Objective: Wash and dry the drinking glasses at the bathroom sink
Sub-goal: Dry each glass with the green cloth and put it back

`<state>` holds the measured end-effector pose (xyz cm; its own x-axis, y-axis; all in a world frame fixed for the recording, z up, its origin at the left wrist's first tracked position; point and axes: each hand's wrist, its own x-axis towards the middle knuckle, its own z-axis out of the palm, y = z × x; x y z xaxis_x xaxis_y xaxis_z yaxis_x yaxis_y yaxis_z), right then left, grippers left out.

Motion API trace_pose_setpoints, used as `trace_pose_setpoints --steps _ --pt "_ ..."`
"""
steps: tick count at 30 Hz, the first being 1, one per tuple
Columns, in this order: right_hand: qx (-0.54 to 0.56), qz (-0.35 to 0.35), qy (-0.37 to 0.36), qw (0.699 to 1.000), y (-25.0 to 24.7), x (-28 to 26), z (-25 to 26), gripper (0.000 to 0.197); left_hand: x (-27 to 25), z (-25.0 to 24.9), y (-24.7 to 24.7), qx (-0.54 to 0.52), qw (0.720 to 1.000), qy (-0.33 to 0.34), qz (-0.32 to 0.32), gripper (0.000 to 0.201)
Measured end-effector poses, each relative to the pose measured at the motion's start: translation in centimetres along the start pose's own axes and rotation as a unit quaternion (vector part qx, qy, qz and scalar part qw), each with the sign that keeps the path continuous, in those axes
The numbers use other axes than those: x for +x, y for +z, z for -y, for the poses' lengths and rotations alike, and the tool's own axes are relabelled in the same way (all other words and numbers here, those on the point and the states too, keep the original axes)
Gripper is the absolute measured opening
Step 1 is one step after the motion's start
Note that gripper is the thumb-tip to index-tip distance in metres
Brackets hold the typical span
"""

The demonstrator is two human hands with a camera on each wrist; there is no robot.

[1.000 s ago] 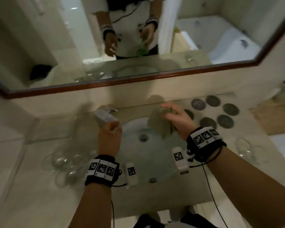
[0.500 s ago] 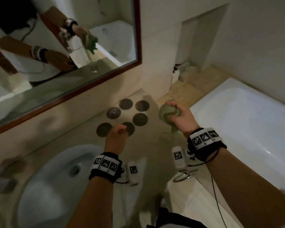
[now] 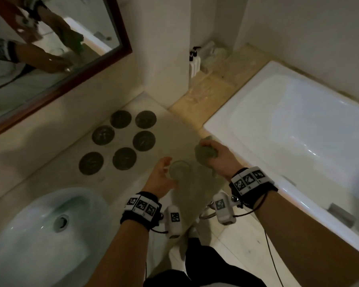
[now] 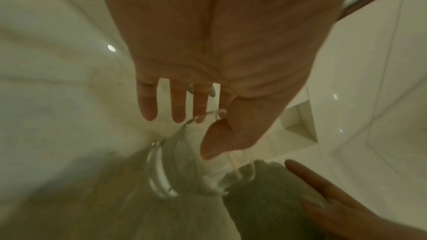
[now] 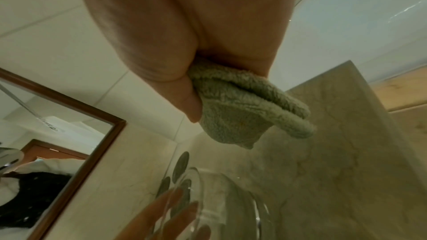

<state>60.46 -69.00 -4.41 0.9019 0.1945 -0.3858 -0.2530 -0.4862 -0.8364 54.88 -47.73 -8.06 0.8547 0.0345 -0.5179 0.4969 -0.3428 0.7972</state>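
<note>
At the near left the white sink basin (image 3: 39, 220) is sunk into the stone counter (image 3: 174, 125), with a wood-framed mirror (image 3: 71, 83) on the wall behind it. Further right, six dark round coasters (image 3: 123, 158) lie in a cluster on the counter, toward the far side. Just right of them the left hand (image 3: 161, 179) reaches to a clear drinking glass (image 3: 179, 169) that stands upright on the counter; in the left wrist view the fingers (image 4: 177, 103) are straight and spread, with the thumb out alongside the glass (image 4: 171, 169), so the hand is wide and touching or nearly touching the glass rather than clasped round it. Just right of the glass the right hand (image 3: 218, 156) hangs above the counter's right edge with its fingers curled tight on a bunched green cloth (image 3: 205, 153), which pokes out beyond the thumb in the right wrist view (image 5: 245, 109). At the far right lies the white bathtub (image 3: 288, 125), and at the far end of its wooden ledge stands a dark-topped pump bottle (image 3: 195, 61).
</note>
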Motion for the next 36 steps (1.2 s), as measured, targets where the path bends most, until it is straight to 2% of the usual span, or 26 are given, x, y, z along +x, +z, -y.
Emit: trace_pose_setpoints --steps 3,5,7,8,12,19,26,32,36 --pt "-0.009 0.023 0.030 0.999 0.6 0.6 -1.0 0.056 0.7 0.8 1.4 -0.031 0.999 -0.002 0.022 0.093" --pt "0.003 0.031 0.046 0.998 0.9 0.8 -1.3 0.055 1.0 1.2 2.1 -0.064 0.998 0.008 0.018 0.082" --pt "0.016 0.036 0.051 0.998 1.0 0.9 -1.5 0.053 1.2 1.5 2.4 -0.055 0.998 0.028 0.008 0.064" --pt "0.020 0.036 0.052 0.998 0.9 1.0 -1.5 0.052 1.4 1.7 2.4 -0.042 0.998 0.038 0.005 0.063" --pt "0.036 0.036 0.052 0.997 1.2 1.2 -1.1 0.050 1.4 2.4 2.2 -0.001 0.999 0.047 -0.007 0.071" --pt "0.010 0.075 0.017 0.997 4.4 1.6 3.0 0.055 -0.9 3.3 -2.3 -0.072 0.992 0.055 -0.084 0.074" --pt "0.013 0.191 -0.076 0.979 13.0 1.2 10.2 0.053 -6.7 6.0 -10.5 -0.157 0.966 0.041 -0.199 0.069" --pt "0.030 0.277 -0.115 0.953 22.7 -1.6 15.8 0.049 -13.8 10.8 -17.3 -0.155 0.942 0.021 -0.296 0.067" --pt "0.029 0.328 -0.115 0.937 29.2 -4.6 18.1 0.047 -18.8 14.2 -21.3 -0.159 0.928 0.011 -0.336 0.067"
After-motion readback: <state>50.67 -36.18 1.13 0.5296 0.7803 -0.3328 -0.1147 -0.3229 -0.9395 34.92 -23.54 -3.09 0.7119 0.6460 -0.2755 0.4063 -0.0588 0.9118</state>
